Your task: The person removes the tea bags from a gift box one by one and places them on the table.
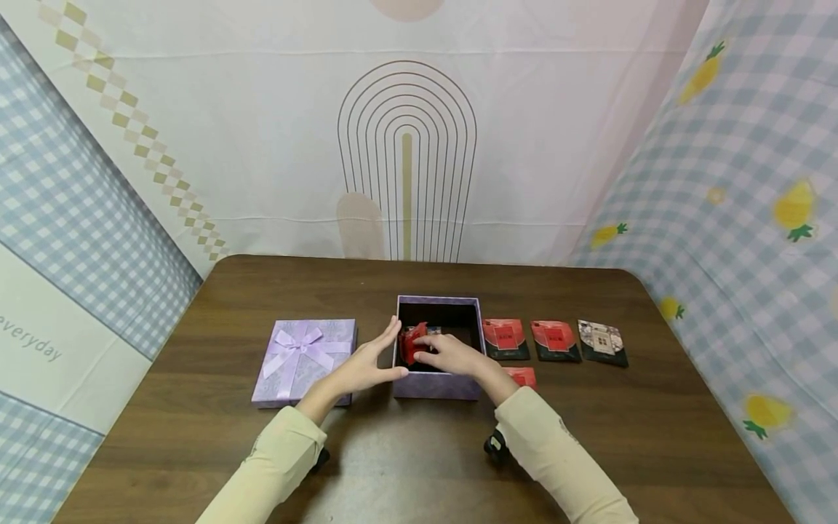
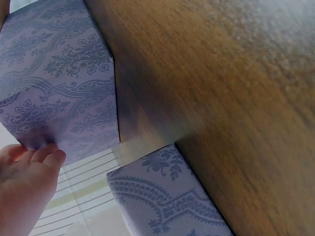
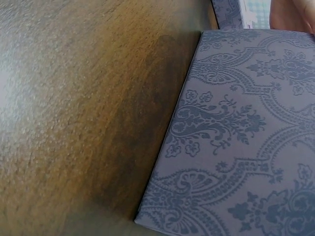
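The right grip point(image 1: 452, 355) is inside the purple box point(image 1: 435, 386) at the centre of the frame, fingers slightly bent at a red packet point(image 1: 409, 346); whether they pinch it, I cannot tell. The left grip point(image 1: 366, 364) is spread, thumb wide of the fingers, steadying nothing in its palm; its fingertips touch the box's left wall. The packet sits against that wall, and dark interior shows to its upper right, within the rim. The right wrist crosses the box's lower-right corner; both forearms slant in from the bottom of the frame. A strip of tabletop point(image 1: 393, 451) separates the box from the bow-topped lid point(image 1: 308, 369), centre-left, which the left hand partly overlaps. Right of centre, two red-and-black packets point(image 1: 556, 340) and a pale patterned packet point(image 1: 603, 342) form a row; another red packet point(image 1: 521, 376) lies partly behind the right forearm.
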{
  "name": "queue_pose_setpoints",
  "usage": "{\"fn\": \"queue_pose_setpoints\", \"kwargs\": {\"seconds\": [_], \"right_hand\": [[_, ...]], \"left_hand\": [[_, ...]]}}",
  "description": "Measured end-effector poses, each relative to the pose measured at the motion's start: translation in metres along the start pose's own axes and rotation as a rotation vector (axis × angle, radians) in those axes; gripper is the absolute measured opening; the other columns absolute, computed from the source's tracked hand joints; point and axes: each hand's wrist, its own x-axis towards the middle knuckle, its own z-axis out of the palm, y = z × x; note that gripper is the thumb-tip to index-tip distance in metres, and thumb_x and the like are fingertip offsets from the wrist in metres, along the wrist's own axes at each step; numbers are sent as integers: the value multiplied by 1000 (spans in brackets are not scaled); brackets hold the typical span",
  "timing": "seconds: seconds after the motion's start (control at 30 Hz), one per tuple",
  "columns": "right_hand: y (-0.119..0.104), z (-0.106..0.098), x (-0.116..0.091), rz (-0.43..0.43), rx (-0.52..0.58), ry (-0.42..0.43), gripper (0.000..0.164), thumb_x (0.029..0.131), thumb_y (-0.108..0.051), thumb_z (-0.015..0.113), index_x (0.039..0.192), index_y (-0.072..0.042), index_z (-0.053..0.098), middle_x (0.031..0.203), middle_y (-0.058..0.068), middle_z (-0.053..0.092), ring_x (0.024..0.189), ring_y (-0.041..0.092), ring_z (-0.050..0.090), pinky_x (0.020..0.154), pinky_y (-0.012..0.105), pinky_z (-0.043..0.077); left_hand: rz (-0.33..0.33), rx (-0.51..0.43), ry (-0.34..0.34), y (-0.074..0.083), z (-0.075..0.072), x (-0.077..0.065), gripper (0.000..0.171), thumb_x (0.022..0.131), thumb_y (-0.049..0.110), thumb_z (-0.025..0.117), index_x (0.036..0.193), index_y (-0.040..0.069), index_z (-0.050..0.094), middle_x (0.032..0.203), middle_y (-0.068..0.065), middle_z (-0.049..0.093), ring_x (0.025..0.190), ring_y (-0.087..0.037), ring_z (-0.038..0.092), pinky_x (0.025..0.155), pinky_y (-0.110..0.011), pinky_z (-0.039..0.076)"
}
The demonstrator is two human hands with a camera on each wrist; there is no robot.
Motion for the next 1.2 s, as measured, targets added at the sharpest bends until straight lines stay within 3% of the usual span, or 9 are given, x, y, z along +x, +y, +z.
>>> {"fn": "queue_pose_setpoints", "kwargs": {"seconds": [0.13, 0.4, 0.77, 1.0, 1.13, 1.2], "right_hand": [[-1, 0, 0, -9, -8, 41, 39, 94, -19, 50, 123, 6, 52, 112, 16, 61, 83, 16, 55, 81, 36, 48], [-3, -1, -2, -4, 15, 150, 41, 93, -18, 52, 126, 5, 51, 124, 20, 55, 111, 28, 54, 92, 44, 44], [-2, 0, 0, -18, -10, 295, 37, 87, -10, 59, 120, 5, 56, 117, 20, 59, 105, 28, 57, 88, 43, 46], [-4, -2, -3, -13, 40, 390, 38, 83, -4, 59, 120, 4, 56, 118, 20, 59, 108, 28, 55, 91, 45, 44], [-3, -3, -6, -31, 64, 470, 40, 82, -2, 60, 121, 3, 55, 118, 20, 58, 97, 24, 57, 87, 43, 46], [-3, -4, -7, -38, 77, 498, 41, 82, -2, 60, 122, 3, 55, 116, 19, 59, 80, 19, 55, 80, 39, 47]], "left_hand": [[-5, 1, -7, 0, 0, 0, 83, 83, 24, 66, 144, 0, 15, 151, -17, 5, 134, -35, 21, 107, -50, 21], [-1, -6, -5, 1, 0, 0, 83, 83, 23, 66, 144, -1, 16, 151, -16, 5, 134, -34, 20, 107, -49, 21], [8, -1, 13, 1, 0, -1, 82, 83, 24, 66, 144, -2, 18, 149, -22, 9, 133, -37, 23, 106, -51, 23], [-9, 2, 1, 0, 0, 0, 83, 83, 25, 66, 145, 0, 15, 151, -15, 5, 134, -34, 20, 107, -49, 21], [-8, -1, 1, 1, 0, 0, 83, 83, 25, 66, 144, -1, 15, 151, -15, 5, 134, -35, 19, 108, -49, 20], [-10, -5, 0, 2, 0, 0, 83, 83, 24, 66, 144, -1, 16, 151, -15, 5, 134, -34, 19, 108, -49, 20]]}}
